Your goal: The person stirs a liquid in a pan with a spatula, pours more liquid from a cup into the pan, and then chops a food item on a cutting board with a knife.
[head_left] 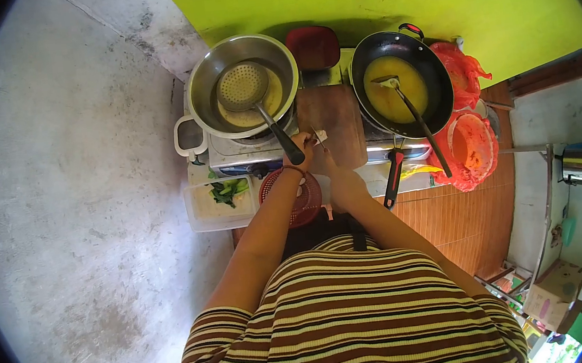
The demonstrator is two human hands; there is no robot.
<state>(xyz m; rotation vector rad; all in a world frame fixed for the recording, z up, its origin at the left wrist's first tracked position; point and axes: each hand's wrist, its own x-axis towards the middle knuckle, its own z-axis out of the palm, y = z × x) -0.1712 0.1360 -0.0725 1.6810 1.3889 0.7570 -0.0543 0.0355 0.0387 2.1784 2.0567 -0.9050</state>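
A brown wooden cutting board (341, 123) lies between a steel pot and a black wok. At its left edge my left hand (302, 153) has its fingers closed on a small white piece of food (320, 136). My right hand (347, 188) is wrapped round a knife (318, 138), whose thin blade reaches to the white piece. The black handle of a skimmer (243, 87) passes just above my left hand; its perforated bowl rests in the steel pot (202, 113).
The wok (439, 74) holds yellowish liquid and a spatula (412, 108). A clear container (201, 204) with green leaves and a red basket (306, 212) stand in front at the left. Red plastic-lined containers (472, 148) are at the right, a red bowl (313, 46) behind the board.
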